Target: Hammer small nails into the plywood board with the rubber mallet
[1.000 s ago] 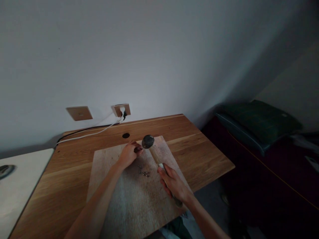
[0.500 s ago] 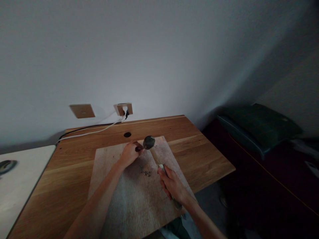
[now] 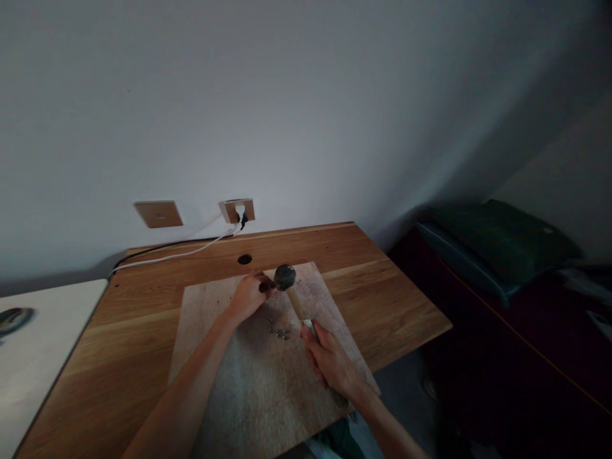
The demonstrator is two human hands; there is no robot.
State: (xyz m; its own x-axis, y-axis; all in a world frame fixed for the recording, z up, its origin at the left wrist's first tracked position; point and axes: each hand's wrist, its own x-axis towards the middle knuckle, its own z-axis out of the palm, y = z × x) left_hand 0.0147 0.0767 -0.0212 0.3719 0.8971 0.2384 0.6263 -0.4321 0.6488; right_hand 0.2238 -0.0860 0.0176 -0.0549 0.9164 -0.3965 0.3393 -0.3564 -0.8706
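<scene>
Wooden desk (image 3: 382, 299), board (image 3: 229, 382), hammer (image 3: 285, 278) in right hand (image 3: 329, 363)

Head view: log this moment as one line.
right hand: grips hammer handle | hammer head: beside left hand | left hand: pinched shut on board | metal bits: loose on board between hands

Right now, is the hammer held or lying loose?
Held. The right hand is closed around the hammer handle; the head is beside the left hand, over the board.
</scene>
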